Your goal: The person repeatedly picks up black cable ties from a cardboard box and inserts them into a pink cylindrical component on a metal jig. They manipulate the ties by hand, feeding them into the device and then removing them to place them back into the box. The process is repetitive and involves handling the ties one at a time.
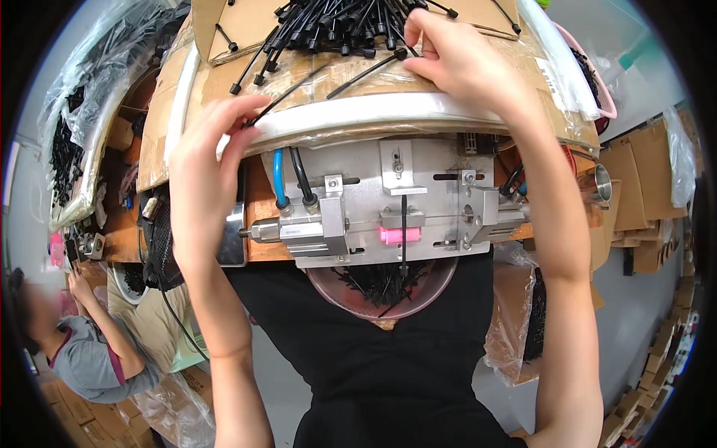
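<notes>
My left hand [209, 168] is closed with fingertips pinching one end of a thin black rod [290, 93], which slants up to the right over the cardboard. My right hand [463, 63] is at the pile's right edge, its thumb and fingers pinched at the knobbed end of another black rod [364, 75]. A heap of black rods with knobbed ends [336, 26] lies on the cardboard between my hands. Below them sits a metal clamping fixture [366, 201]. One black rod [404, 216] stands upright in its middle, beside a pink block [390, 236].
Cylinders [310, 231] with blue and black hoses flank the fixture. A white padded edge [373, 112] borders the cardboard. On my lap rests a reddish bowl [328, 295] of black rods. At left another person [104, 351] sits by a bench; cartons [635, 179] stand at right.
</notes>
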`<action>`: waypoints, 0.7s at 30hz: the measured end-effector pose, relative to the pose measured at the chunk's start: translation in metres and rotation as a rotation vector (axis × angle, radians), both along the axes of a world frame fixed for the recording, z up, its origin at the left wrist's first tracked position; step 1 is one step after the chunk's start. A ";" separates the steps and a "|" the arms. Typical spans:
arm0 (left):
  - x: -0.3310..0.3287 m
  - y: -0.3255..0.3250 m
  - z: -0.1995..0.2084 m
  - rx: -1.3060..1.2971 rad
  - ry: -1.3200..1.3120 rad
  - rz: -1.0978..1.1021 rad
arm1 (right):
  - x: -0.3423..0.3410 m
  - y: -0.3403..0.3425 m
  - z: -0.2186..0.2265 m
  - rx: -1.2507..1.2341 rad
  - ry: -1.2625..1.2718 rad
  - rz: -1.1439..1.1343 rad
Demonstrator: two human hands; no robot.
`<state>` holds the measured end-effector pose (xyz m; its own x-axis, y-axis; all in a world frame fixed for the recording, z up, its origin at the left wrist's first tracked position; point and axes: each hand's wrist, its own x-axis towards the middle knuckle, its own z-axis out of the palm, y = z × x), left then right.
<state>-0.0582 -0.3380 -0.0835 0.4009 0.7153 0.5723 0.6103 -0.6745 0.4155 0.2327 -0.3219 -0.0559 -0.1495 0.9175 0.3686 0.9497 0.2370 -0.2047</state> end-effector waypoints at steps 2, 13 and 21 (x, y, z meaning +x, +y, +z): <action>0.010 -0.035 -0.018 -0.044 -0.094 0.153 | -0.008 -0.009 0.021 -0.192 0.087 -0.024; 0.084 -0.154 -0.099 -0.119 0.193 -0.078 | 0.054 -0.087 0.022 -0.051 1.341 0.315; 0.092 -0.155 -0.105 -0.165 0.270 -0.060 | 0.024 -0.149 0.000 0.233 1.117 0.299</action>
<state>0.0337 -0.4930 -0.1885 0.5666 0.7602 0.3180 0.6747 -0.6495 0.3505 0.2567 -0.4708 -0.0560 0.1648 0.7938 0.5854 0.1710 0.5615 -0.8096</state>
